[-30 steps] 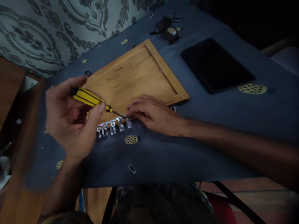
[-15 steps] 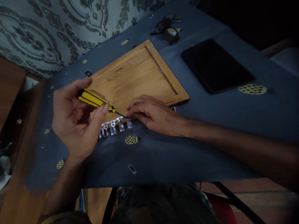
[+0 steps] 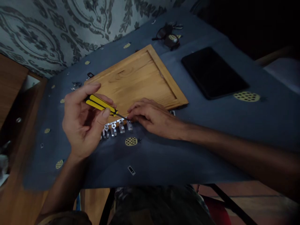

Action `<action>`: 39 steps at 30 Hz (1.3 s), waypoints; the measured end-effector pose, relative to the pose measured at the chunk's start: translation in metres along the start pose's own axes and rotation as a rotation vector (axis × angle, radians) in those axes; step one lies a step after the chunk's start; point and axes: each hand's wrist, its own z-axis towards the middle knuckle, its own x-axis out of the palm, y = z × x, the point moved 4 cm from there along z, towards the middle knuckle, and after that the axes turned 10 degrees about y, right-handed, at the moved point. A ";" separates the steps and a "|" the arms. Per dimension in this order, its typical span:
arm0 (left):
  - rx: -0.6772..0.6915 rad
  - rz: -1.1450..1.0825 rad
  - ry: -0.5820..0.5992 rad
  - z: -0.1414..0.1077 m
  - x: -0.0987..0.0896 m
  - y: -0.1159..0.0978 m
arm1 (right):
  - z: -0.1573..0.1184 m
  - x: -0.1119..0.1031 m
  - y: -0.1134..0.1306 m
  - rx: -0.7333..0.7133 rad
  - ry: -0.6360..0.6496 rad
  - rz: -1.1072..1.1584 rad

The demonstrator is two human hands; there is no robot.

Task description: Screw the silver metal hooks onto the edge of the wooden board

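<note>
My left hand (image 3: 85,120) is closed on the yellow and black handle of a screwdriver (image 3: 100,104). Its thin shaft points right and down, with the tip at the rightmost metal hook (image 3: 129,125). That hook belongs to a row of several silver hooks (image 3: 113,129) along the near edge of a framed wooden board (image 3: 133,84). My right hand (image 3: 154,118) rests at this edge, fingers bent together beside the screwdriver tip. Whatever its fingertips pinch is too small to make out.
A black tablet (image 3: 214,73) lies right of the board on the blue patterned cloth (image 3: 164,162). Sunglasses (image 3: 167,36) sit behind the board. Small metal pieces (image 3: 76,85) and a black-rimmed item (image 3: 90,75) lie at its far left. A patterned curtain (image 3: 58,28) hangs behind.
My left hand and the screwdriver handle have moved slightly right, while the tip stays at the same hook. Small metal pieces now show behind my left hand. The view has shifted slightly.
</note>
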 end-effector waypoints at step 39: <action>-0.151 0.175 0.015 -0.011 0.001 0.006 | -0.002 0.000 -0.001 -0.009 0.002 -0.011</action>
